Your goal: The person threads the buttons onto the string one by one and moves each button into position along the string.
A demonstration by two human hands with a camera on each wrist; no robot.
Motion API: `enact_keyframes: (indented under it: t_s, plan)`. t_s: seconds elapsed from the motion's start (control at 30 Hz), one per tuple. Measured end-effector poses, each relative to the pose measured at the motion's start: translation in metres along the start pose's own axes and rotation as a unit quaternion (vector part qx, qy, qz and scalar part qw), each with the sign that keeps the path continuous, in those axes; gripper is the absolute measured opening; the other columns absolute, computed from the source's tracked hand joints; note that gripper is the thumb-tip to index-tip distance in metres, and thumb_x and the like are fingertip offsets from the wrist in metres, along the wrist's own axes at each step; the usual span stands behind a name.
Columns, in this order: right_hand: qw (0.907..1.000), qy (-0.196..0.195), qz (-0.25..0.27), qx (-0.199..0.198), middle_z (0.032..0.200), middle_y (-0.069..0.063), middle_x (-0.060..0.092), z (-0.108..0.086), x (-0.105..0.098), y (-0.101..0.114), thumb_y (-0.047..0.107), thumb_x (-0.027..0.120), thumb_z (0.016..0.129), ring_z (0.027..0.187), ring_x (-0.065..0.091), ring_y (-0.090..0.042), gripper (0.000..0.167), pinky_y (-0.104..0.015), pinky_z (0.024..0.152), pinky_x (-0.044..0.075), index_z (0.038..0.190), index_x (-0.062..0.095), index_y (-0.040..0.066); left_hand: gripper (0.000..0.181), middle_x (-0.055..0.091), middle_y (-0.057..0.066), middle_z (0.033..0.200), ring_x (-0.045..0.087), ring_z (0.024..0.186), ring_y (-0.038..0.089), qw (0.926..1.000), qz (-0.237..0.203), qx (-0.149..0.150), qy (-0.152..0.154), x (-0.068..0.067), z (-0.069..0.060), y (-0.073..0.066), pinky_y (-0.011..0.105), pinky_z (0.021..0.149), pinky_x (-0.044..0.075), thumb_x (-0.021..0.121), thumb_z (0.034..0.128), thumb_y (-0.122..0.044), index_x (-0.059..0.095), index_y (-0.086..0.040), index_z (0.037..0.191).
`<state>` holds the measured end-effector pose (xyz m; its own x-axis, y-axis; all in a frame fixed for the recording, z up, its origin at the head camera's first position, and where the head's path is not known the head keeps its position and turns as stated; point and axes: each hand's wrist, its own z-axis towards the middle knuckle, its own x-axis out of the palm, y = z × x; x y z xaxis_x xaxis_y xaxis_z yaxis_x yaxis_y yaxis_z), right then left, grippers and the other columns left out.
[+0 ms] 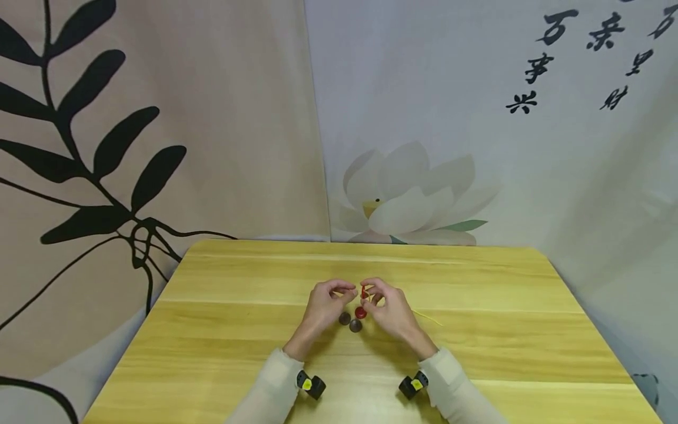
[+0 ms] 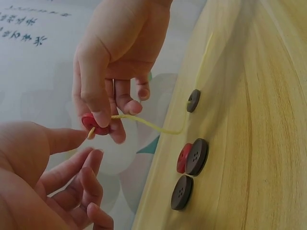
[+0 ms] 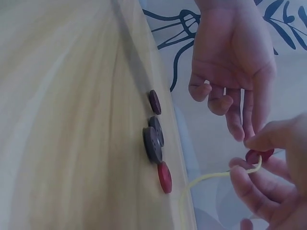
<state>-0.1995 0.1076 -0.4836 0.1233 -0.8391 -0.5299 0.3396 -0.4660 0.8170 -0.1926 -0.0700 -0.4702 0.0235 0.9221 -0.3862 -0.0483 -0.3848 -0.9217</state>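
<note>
My right hand [image 1: 391, 309] pinches a red button [image 1: 364, 294] between thumb and fingers. In the left wrist view, a yellow cord [image 2: 148, 124] trails from that red button [image 2: 95, 124], its short end poking out on the other side. Close to this end are the fingertips of my left hand [image 2: 62, 177], spread loosely with no grip visible; whether one touches the cord is unclear. In the head view my left hand [image 1: 324, 306] is just left of the button, fingers bent gently.
On the wooden table [image 1: 238, 341], below the hands, lie dark buttons [image 1: 345, 318] and another red button [image 1: 361, 312]. The left wrist view shows a dark button [image 2: 193, 100] beside the cord. Behind the table hangs a printed cloth [image 1: 254, 118].
</note>
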Motion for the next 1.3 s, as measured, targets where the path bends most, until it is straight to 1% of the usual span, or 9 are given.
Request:
enact_keyframes:
  t_s: [0.17,0.33,0.43,0.53,0.6,0.77,0.9,1.17,1.3]
  plan:
    - [0.9999,0.006,0.005,0.006,0.095,-0.001,0.074,-0.0001,0.0004,0.0011,0.003,0.071,0.085,0.075,0.061,-0.013,0.038,-0.025,0.060,0.047,0.120,0.065,0.014,0.017,0.070,0.002,0.095,0.057,0.075,0.015,0.9999,-0.006,0.003,0.008,0.0000,-0.0005,0.0013,0.032,0.067,0.047,0.069,0.0935,-0.025,0.075,-0.012,0.103]
    - [0.9999,0.006,0.010,-0.002,0.095,-0.003,0.074,-0.0006,0.0016,0.0030,0.001,0.071,0.085,0.075,0.061,-0.013,0.038,-0.026,0.061,0.047,0.121,0.065,0.010,0.015,0.070,0.001,0.093,0.054,0.071,0.014,0.9999,-0.009,0.003,0.010,0.0004,-0.0013,0.0009,0.029,0.061,0.045,0.068,0.0941,-0.024,0.075,-0.012,0.101]
    - [0.9999,0.006,0.009,-0.005,0.094,-0.002,0.074,-0.0005,0.0024,0.0040,0.002,0.071,0.085,0.074,0.061,-0.013,0.037,-0.026,0.062,0.047,0.121,0.064,0.008,0.014,0.069,0.001,0.092,0.053,0.070,0.014,0.9999,-0.007,0.004,0.011,0.0002,-0.0021,-0.0001,0.027,0.059,0.044,0.068,0.0940,-0.022,0.075,-0.012,0.100]
    - [0.9999,0.007,0.008,-0.003,0.094,-0.001,0.073,0.0000,0.0027,0.0048,0.004,0.071,0.086,0.074,0.062,-0.013,0.036,-0.026,0.061,0.047,0.121,0.065,0.008,0.013,0.070,0.000,0.092,0.054,0.070,0.014,0.9999,-0.006,0.004,0.011,-0.0001,-0.0021,-0.0003,0.026,0.058,0.043,0.069,0.0938,-0.022,0.075,-0.012,0.099]
    - [0.9999,0.009,0.011,-0.001,0.094,-0.002,0.073,0.0002,0.0029,0.0053,0.004,0.071,0.087,0.075,0.062,-0.014,0.035,-0.026,0.062,0.047,0.121,0.065,0.008,0.013,0.070,0.001,0.092,0.054,0.071,0.014,0.9998,-0.004,0.013,0.012,-0.0004,-0.0018,0.0003,0.026,0.058,0.044,0.068,0.0938,-0.021,0.075,-0.011,0.099]
    - [0.9998,0.010,0.016,0.006,0.095,-0.004,0.074,0.0008,0.0034,0.0071,0.004,0.071,0.086,0.075,0.062,-0.015,0.035,-0.028,0.064,0.047,0.120,0.065,0.012,0.013,0.070,0.001,0.091,0.054,0.071,0.014,0.9998,-0.007,0.018,0.012,-0.0008,-0.0013,0.0002,0.026,0.058,0.044,0.068,0.0940,-0.020,0.075,-0.010,0.098]
    - [0.9998,0.009,0.015,0.008,0.093,-0.001,0.074,0.0009,0.0038,0.0074,0.004,0.071,0.086,0.074,0.062,-0.015,0.035,-0.027,0.062,0.047,0.119,0.066,0.014,0.011,0.070,0.001,0.089,0.053,0.070,0.014,0.9998,-0.010,0.016,0.009,-0.0006,-0.0008,0.0006,0.025,0.058,0.043,0.068,0.0942,-0.019,0.075,-0.011,0.096]
    - [0.9999,0.013,0.010,0.001,0.095,-0.002,0.073,0.0009,0.0031,0.0081,0.004,0.071,0.087,0.075,0.062,-0.014,0.036,-0.027,0.063,0.047,0.122,0.064,0.007,0.011,0.069,0.000,0.088,0.052,0.070,0.014,0.9998,-0.013,0.014,0.002,-0.0004,-0.0005,0.0010,0.026,0.060,0.043,0.069,0.0941,-0.020,0.075,-0.012,0.094]
    - [0.9999,0.009,0.003,-0.005,0.093,-0.001,0.073,0.0015,0.0027,0.0075,0.005,0.071,0.086,0.075,0.061,-0.013,0.034,-0.027,0.064,0.047,0.120,0.065,0.008,0.011,0.068,0.001,0.087,0.051,0.067,0.014,0.9997,-0.021,0.009,0.005,-0.0005,-0.0009,0.0004,0.025,0.056,0.042,0.068,0.0943,-0.020,0.074,-0.011,0.095]
